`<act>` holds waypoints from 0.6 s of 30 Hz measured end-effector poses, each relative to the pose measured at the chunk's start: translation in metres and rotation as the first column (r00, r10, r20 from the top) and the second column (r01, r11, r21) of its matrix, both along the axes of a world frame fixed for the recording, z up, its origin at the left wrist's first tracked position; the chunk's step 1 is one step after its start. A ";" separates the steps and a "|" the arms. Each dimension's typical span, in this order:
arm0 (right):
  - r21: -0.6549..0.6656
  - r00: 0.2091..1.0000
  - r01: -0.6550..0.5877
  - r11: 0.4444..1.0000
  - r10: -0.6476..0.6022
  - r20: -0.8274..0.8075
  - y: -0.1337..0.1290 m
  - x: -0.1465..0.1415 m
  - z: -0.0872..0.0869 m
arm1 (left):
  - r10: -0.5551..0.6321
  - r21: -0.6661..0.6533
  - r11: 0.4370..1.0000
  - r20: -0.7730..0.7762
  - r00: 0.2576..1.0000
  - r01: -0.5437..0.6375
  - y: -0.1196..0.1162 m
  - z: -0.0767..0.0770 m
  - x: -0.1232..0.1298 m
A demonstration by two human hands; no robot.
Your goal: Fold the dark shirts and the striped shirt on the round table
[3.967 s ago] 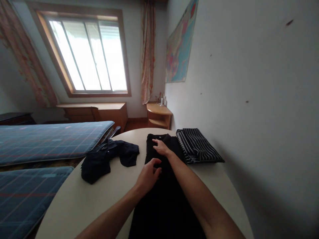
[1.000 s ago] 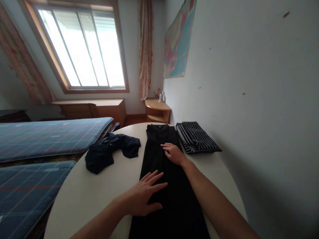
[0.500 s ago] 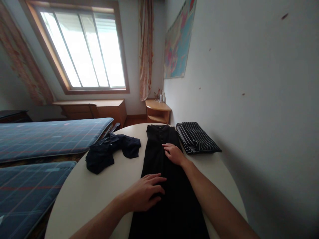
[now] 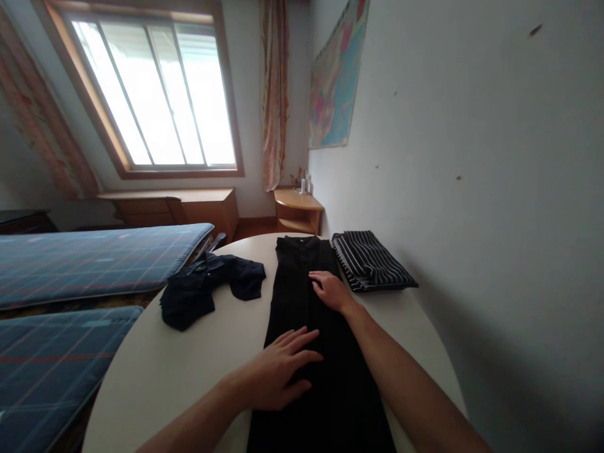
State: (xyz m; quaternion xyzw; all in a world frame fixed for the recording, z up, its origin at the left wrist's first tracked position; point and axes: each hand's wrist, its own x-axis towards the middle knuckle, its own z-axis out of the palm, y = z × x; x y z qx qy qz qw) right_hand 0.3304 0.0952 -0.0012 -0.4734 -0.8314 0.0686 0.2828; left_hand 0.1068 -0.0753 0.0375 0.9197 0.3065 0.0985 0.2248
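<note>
A black garment (image 4: 302, 302) with a collar at its far end lies lengthwise over the middle of the round white table (image 4: 226, 358). My left hand (image 4: 283, 371) rests on its left part, fingers spread and pointing right. Farther up, near the collar, my right hand (image 4: 330, 290) lies on the same cloth with its fingers extended to the left. Neither hand grips anything. To the right of the collar sits a folded black-and-white striped cloth (image 4: 372, 261). A crumpled dark navy garment (image 4: 212, 283) is at the left.
Two blue plaid mattresses (image 4: 104, 261) stand left of the table, close to its edge. A white wall (image 4: 495, 251) runs along the right side. Beyond the table's far edge are a small wooden corner shelf (image 4: 299, 200) and a low wooden desk (image 4: 207, 196) under the window.
My left hand has shifted slightly right and its fingers are spread wider. My right hand has hardly moved on the black garment.
</note>
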 end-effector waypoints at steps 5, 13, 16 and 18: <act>-0.085 0.984 0.154 0.984 -0.145 0.103 0.002 -0.004 -0.011 | 0.026 -0.006 1.000 -0.081 0.996 -0.027 -0.004 -0.001 0.000; -0.220 0.976 0.167 0.961 -0.130 0.176 0.024 -0.022 -0.023 | 0.054 0.008 0.999 -0.126 0.991 -0.053 0.005 0.001 -0.003; -0.244 0.974 0.178 0.953 -0.135 0.182 0.038 -0.033 -0.018 | 0.109 0.044 0.994 -0.128 0.986 -0.104 0.016 -0.004 -0.010; -0.253 0.966 0.193 0.948 -0.138 0.219 0.046 -0.041 -0.013 | 0.171 0.075 0.984 -0.121 0.978 -0.162 0.025 -0.011 -0.016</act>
